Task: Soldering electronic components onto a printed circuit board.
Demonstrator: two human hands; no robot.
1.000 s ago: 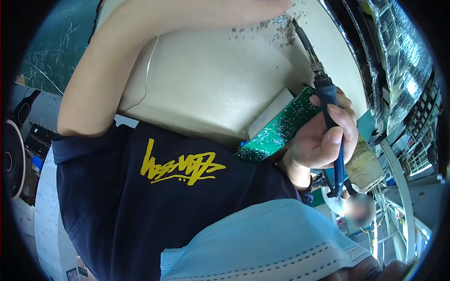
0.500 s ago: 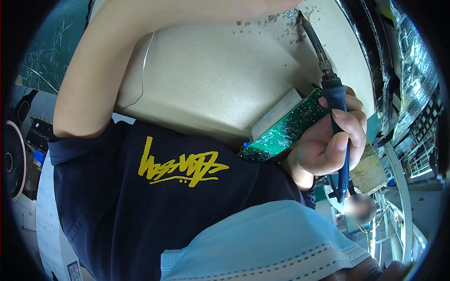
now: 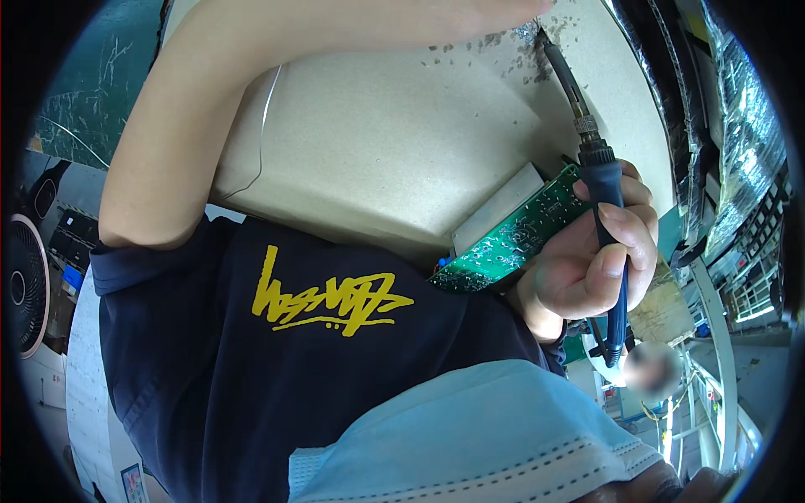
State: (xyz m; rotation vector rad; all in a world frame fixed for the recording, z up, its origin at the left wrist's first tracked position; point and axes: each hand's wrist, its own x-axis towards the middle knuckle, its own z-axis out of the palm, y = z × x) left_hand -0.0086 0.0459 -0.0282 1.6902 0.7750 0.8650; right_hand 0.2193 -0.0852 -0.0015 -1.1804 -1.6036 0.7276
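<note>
My right hand (image 3: pixel 599 260) is closed round the dark blue handle of a soldering iron (image 3: pixel 603 180). The iron's tip points up to the far end of the work surface, close beside the edge of my left hand (image 3: pixel 503 15). That hand reaches across the top of the view; its fingers are mostly cut off by the frame, so their pose is hidden. A green circuit board (image 3: pixel 507 239), dotted with solder joints, leans at a tilt next to my right hand and wrist. Behind it is a pale grey block or plate (image 3: pixel 496 208). Whether my right hand touches the board cannot be made out.
Dark crumbs and silvery solder bits (image 3: pixel 532 63) lie scattered on the beige work surface (image 3: pixel 360 151) around the tip. A thin wire (image 3: pixel 265 126) curves near my left forearm. Shiny plastic-wrapped goods (image 3: pixel 738 126) stand at the right, a fan (image 3: pixel 23 285) at the left. Another person shows at lower right.
The whole scene has shifted slightly down and right in the view. My left hand's edge shows a little further right, near the iron's tip. My right hand keeps its grip on the soldering iron.
</note>
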